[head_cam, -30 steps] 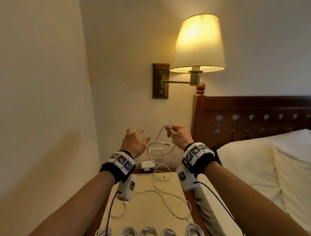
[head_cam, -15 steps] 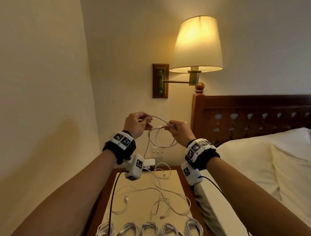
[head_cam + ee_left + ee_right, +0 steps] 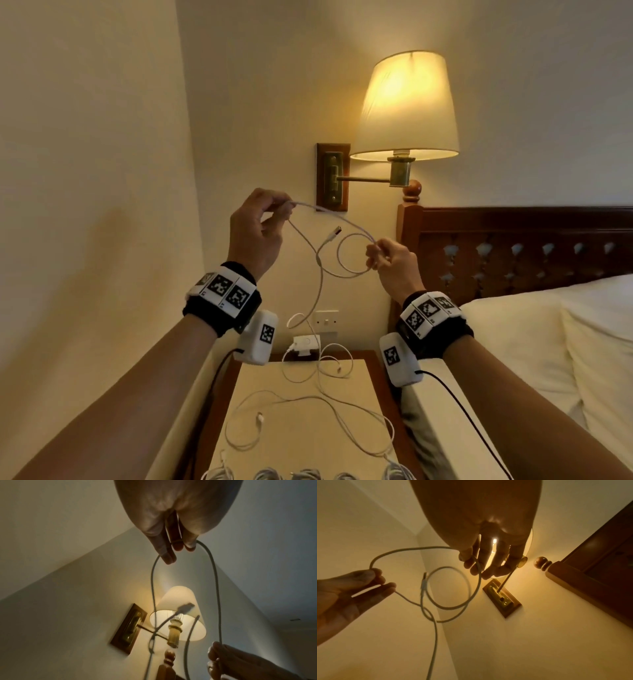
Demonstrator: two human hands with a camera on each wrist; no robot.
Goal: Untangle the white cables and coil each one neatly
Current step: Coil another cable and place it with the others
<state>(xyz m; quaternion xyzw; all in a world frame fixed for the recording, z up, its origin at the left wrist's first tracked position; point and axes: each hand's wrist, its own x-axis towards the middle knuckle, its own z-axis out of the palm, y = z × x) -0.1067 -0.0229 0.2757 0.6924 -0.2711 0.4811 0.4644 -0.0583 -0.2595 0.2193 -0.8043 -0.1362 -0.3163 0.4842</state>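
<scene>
A white cable (image 3: 337,221) stretches in the air between both hands above the nightstand (image 3: 356,387). My left hand (image 3: 287,207) is the higher one and pinches the cable between thumb and fingertips (image 3: 169,559). My right hand (image 3: 375,245), lower and to the right, pinches the same cable, and a small loop (image 3: 349,272) hangs from it. The cable's USB plug (image 3: 334,235) dangles free between the hands. From the left hand the cable drops to the tabletop, where more loose white cable (image 3: 308,399) lies spread out. In the right wrist view the loop (image 3: 480,582) hangs beside the fingers.
Several coiled white cables (image 3: 267,475) line the nightstand's near edge. A white charger (image 3: 306,342) sits at the back under a wall socket (image 3: 327,321). A lit wall lamp (image 3: 407,106) hangs above. The wooden headboard (image 3: 513,246) and a pillow (image 3: 548,342) are on the right.
Both hands have risen and moved apart, the left one higher. The cable between them has drawn out into a long span, and the plug end now swings free.
</scene>
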